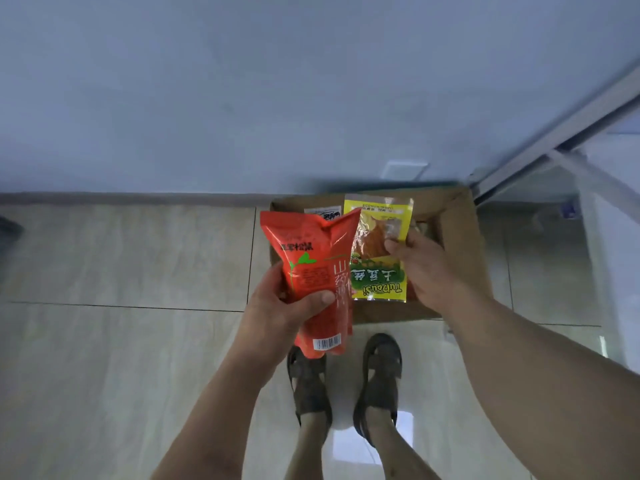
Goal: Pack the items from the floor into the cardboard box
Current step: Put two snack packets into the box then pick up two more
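An open brown cardboard box (457,244) sits on the beige tiled floor (121,258), right of centre. Over it, the left hand (277,306) grips a red plastic snack bag (311,271); the right hand (426,268) pinches a yellow-green snack packet (377,244).

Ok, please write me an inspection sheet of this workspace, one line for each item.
Surface: pale tiled floor, glossy.
Job's things: open cardboard box by the wall; red packet and yellow packet held above it; a white packet partly visible inside.
Clutter: nothing seen.
Hands: left hand grips the red packet; right hand pinches the yellow packet.
Cables: nothing seen.
Surroundings: bluish wall; metal frame at right; sandalled feet below.
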